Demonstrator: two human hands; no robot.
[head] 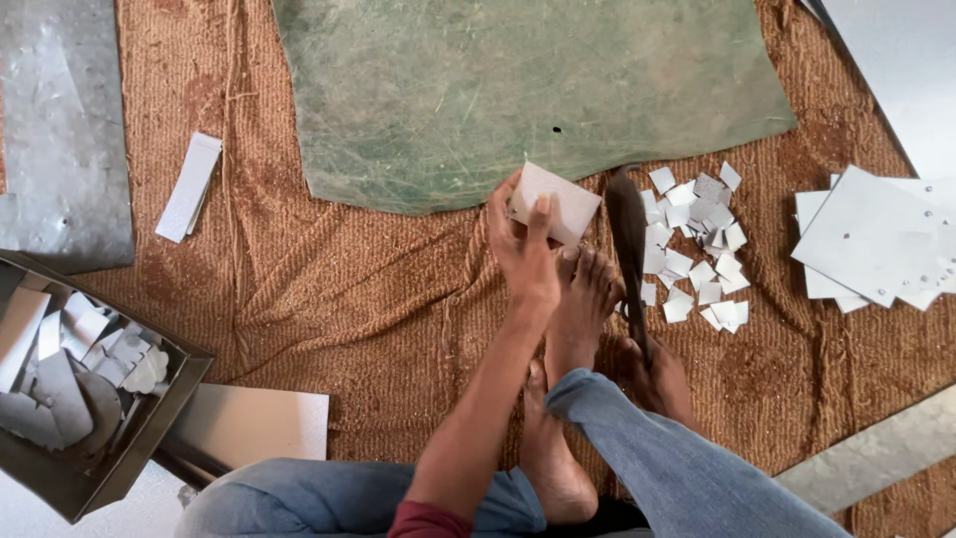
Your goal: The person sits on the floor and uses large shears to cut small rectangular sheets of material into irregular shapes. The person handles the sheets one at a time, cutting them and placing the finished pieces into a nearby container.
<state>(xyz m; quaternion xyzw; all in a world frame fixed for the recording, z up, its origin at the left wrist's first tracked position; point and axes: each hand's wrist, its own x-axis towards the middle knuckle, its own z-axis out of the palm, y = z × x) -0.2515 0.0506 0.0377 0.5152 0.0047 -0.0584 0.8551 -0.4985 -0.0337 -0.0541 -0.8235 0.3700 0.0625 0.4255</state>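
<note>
Item 1: small pale grey square of sheet metal [554,202], just above centre, lying tilted on the lower edge of the mat. My left hand [525,249] is clenched on it, thumb on top and fingers at its left edge.

Item 2: long dark metal shears [628,234], at 3 o'clock of the square and just beside it, blade pointing to 12 o'clock. My right hand [659,379] is at their lower end by my knee; whether it is gripping or loose I cannot tell.

Item 3: my bare feet [578,299], at 6 o'clock of the square, toes near the shears.

Item 4: heap of small cut metal squares [697,244], at 3 o'clock beyond the shears. These I judge to be finished pieces.

Item 5: stack of larger grey metal sheets [876,239], far at 3 o'clock, seemingly uncut stock, so I judge the cutting to be partly done.

Item 6: green worn mat [518,90], at 12 o'clock, spread on brown coarse sacking [329,289] that covers the floor.

Item 7: pale narrow metal strip [188,186], at 9 o'clock, well apart.

Item 8: dull metal box of offcuts [80,379], at 8 o'clock, with a flat metal plate [254,423] beside it.
</note>
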